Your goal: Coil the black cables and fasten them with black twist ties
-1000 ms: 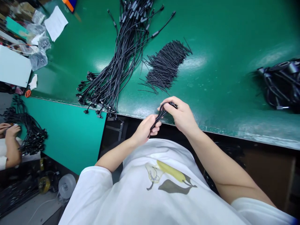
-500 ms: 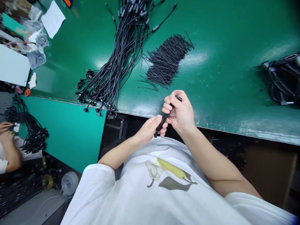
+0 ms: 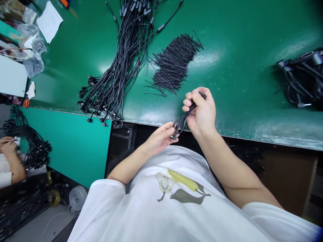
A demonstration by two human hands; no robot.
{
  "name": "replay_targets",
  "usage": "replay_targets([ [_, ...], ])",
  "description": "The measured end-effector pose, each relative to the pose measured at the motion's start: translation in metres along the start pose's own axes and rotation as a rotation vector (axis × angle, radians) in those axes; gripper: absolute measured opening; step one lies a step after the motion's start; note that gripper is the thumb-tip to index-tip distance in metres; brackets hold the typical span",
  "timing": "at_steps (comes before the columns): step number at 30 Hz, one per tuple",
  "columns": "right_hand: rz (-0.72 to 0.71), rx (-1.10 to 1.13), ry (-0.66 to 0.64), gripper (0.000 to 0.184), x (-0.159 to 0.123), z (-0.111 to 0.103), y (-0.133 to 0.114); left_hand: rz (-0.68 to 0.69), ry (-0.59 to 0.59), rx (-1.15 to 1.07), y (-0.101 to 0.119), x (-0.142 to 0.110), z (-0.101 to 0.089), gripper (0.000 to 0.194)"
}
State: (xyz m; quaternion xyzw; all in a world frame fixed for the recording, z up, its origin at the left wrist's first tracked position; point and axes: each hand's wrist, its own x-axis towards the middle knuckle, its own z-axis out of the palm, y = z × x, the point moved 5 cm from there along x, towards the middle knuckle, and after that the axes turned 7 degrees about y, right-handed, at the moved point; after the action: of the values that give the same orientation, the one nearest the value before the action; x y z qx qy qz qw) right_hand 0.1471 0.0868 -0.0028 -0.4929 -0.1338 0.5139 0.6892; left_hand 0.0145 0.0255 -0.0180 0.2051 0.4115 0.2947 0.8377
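A black cable (image 3: pixel 182 121), folded into a narrow bundle of loops, hangs between my hands above the bench's front edge. My right hand (image 3: pixel 203 111) is closed around its upper part, and a connector end (image 3: pixel 204 95) sticks out past the thumb. A thin black tie end shows beside the right palm. My left hand (image 3: pixel 161 137) has its thumb and fingertips lightly on the lower loops, by another connector (image 3: pixel 173 136). Beyond the hands lies a pile of short thin black ties (image 3: pixel 174 64). Part of the bundle is hidden inside the right fist.
Left of the ties, a large bunch of straight black cables (image 3: pixel 121 67) lies on the green bench (image 3: pixel 239 67). Coiled black cables (image 3: pixel 302 79) sit at the right. A co-worker's hands (image 3: pixel 7 144) are at a lower side table (image 3: pixel 73 141) with more cables.
My right hand has moved up and to the right with the cable. The left grip has loosened, and the lower loops have fanned apart. The view has shifted slightly.
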Motion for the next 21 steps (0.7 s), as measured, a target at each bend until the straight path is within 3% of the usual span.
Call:
replay_targets([
  [7, 0.157, 0.11, -0.067, 0.038, -0.007, 0.005, -0.006, 0.067, -0.226, 0.264, 0.0, 0.003, 0.002, 0.071],
  [11, 0.217, 0.182, -0.08, 0.036, -0.005, 0.008, -0.011, 0.137, -0.198, 0.261, 0.003, 0.001, -0.002, 0.067],
  [17, 0.174, 0.13, -0.086, 0.03, -0.002, 0.013, -0.018, 0.213, -0.151, 0.305, 0.005, -0.002, -0.003, 0.048],
  [21, 0.087, 0.072, -0.086, 0.029, -0.002, 0.016, -0.022, 0.289, -0.169, 0.325, 0.007, -0.004, -0.002, 0.063],
])
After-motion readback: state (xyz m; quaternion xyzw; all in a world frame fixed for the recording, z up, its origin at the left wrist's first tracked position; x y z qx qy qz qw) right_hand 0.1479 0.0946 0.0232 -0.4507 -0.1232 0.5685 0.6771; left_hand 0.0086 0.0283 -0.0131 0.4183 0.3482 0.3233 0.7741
